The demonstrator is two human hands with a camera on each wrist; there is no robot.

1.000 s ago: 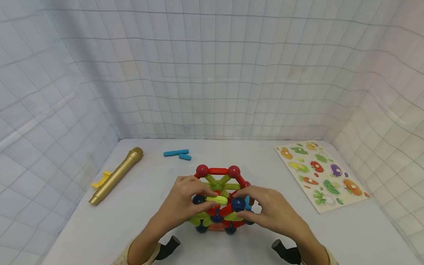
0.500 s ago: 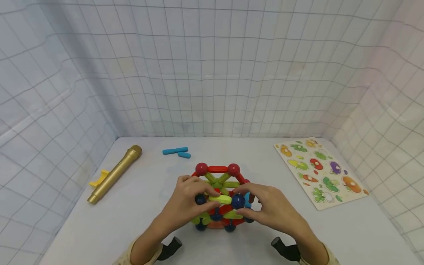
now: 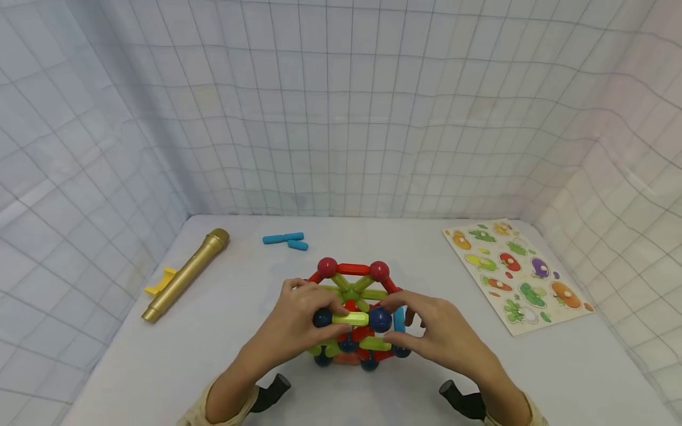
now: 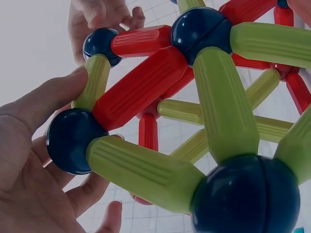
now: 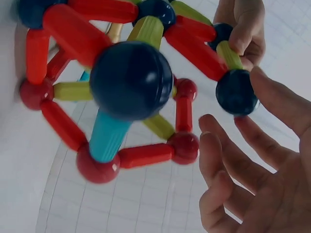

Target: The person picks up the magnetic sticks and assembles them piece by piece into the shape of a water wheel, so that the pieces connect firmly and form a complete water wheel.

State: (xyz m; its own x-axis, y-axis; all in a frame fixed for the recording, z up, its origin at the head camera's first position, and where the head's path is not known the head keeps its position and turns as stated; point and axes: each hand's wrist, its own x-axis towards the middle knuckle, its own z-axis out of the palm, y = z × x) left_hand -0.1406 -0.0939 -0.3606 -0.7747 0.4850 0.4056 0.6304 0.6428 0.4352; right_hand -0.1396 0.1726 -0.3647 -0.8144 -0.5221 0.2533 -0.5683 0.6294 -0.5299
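Observation:
A frame of ridged magnetic rods and balls [image 3: 348, 344] stands on the table between both hands. My left hand [image 3: 298, 319] pinches a yellow-green magnetic rod [image 3: 351, 319] at its upper front; in the left wrist view the thumb lies along this rod [image 4: 96, 80]. A dark blue ball [image 4: 77, 141] sits at the rod's left end. At its right end, another dark blue ball [image 3: 380, 320] meets the rod, with my right hand's [image 3: 439, 331] thumb and forefinger curled loosely round it. Red rods [image 4: 141, 87] join both balls to the frame.
Several short blue rods [image 3: 284, 238] lie behind the frame. To the left is a gold microphone [image 3: 186, 275] beside a yellow piece [image 3: 161, 281]. A board with vegetable pictures [image 3: 519, 275] lies at the right. Gridded white cloth [image 3: 330, 118] walls the table's back and sides.
The yellow-green rod has moved right and now meets the right dark blue ball. My right thumb has eased slightly away from under that ball.

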